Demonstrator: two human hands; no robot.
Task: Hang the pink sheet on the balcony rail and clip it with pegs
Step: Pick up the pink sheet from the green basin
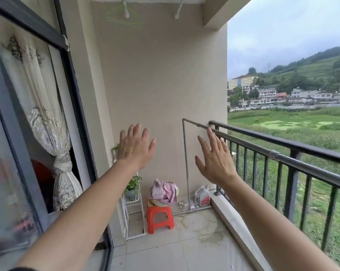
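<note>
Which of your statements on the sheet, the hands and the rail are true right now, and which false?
1. The pink sheet lies bundled on the orange stool. True.
2. The left hand grips a peg. False: it is open and holds nothing.
3. The right hand is open and empty. True.
4. The pink sheet already hangs over the balcony rail. False: nothing hangs on the rail.

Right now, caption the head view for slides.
Left hand and right hand raised open; pink sheet bundled on the orange stool, not yet on rail.
</note>
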